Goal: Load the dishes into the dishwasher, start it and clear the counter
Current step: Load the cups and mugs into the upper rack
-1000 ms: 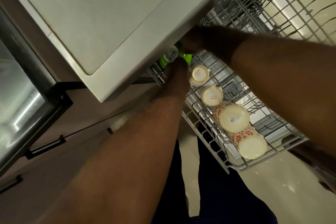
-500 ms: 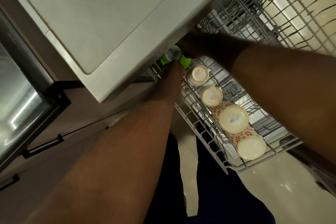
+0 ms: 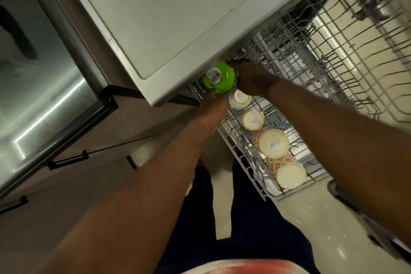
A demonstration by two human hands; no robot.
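Green bowl (image 3: 219,78) lies upside down at the far end of the dishwasher rack (image 3: 244,169), its far side hidden under the overhanging tabletop (image 3: 178,6). At far left, a steel appliance front (image 3: 44,87) is cut off by the frame. The left hand (image 3: 213,107) reaches the bowl's near rim with its fingertips out of sight, so I cannot tell whether its grip pinches the rim. A white barcode label (image 3: 214,74) on the bowl's base is too small to read. The right hand (image 3: 251,78) has its grip curled round the bowl's right side. Just beside it, 4 upturned cups line the rack's edge: 2 small cream cups (image 3: 253,119) with unreadable red print, then 2 red-flowered cups (image 3: 289,172), 1 bearing a barcode sticker. At right, a second wire rack (image 3: 355,51) is blurred
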